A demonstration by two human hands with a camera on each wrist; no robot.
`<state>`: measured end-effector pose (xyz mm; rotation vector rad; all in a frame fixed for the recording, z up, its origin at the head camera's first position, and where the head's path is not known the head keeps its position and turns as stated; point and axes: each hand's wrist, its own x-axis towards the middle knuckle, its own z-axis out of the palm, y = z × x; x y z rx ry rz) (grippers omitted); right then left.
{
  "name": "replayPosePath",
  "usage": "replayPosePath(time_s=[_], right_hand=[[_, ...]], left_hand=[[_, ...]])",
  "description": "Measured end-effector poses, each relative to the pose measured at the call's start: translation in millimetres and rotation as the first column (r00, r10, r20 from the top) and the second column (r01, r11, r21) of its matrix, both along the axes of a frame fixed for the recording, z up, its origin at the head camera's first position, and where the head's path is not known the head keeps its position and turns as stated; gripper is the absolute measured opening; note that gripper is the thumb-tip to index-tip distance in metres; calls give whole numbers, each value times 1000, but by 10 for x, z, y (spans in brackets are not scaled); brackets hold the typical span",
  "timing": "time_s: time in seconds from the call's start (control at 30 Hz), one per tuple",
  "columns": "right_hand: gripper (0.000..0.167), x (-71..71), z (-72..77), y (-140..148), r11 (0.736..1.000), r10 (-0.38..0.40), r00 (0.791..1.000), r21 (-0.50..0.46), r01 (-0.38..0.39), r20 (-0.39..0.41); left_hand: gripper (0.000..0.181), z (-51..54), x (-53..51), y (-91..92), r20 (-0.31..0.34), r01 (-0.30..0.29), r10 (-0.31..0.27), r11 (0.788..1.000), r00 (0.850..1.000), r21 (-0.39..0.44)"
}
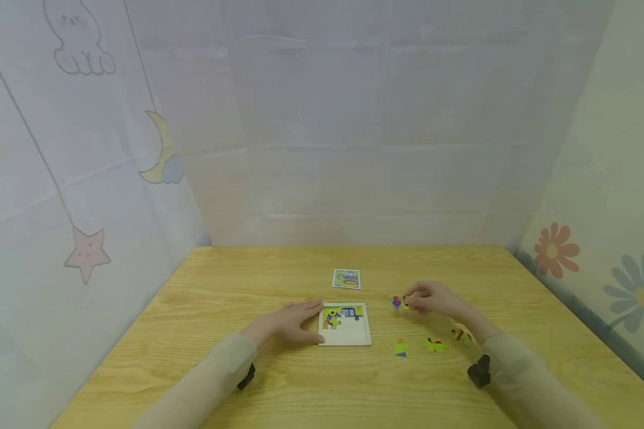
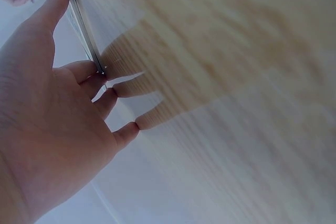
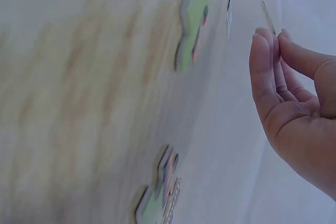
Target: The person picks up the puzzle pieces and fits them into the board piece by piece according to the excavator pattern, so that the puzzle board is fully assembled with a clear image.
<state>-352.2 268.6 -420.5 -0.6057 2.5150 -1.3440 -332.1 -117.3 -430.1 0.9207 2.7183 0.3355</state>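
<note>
Along the left edge of a white puzzle tray (image 1: 349, 337) rests my left hand (image 1: 295, 322), thumb and fingers spread against its side. The left wrist view shows that hand (image 2: 63, 114) touching the tray's thin edge (image 2: 85, 32). The tray holds joined pieces at its top and left; its lower right is bare white. Right of the tray, my right hand (image 1: 433, 299) pinches a small purple-and-red puzzle piece (image 1: 396, 302) above the table. In the right wrist view, a thin piece (image 3: 268, 17) stands edge-on between the thumb and fingertips of that hand (image 3: 299, 98).
Loose puzzle pieces lie on the wooden table right of the tray: one green and blue (image 1: 401, 348), one green (image 1: 434, 345), one striped (image 1: 462, 336) near my right forearm. A small picture card (image 1: 346, 279) lies behind the tray. Fabric walls stand around the table.
</note>
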Motion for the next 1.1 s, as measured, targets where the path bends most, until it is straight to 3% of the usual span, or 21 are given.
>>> replayPosePath(time_s=[0.3, 1.1], right_hand=[[35, -25, 22, -203, 997, 59, 998, -45, -58, 10], [31, -56, 61, -752, 992, 103, 991, -83, -96, 83]], left_hand=[[82, -22, -7, 0, -6, -4, 3, 1000, 1000, -7], [82, -38, -43, -11, -2, -1, 1, 1000, 1000, -16]])
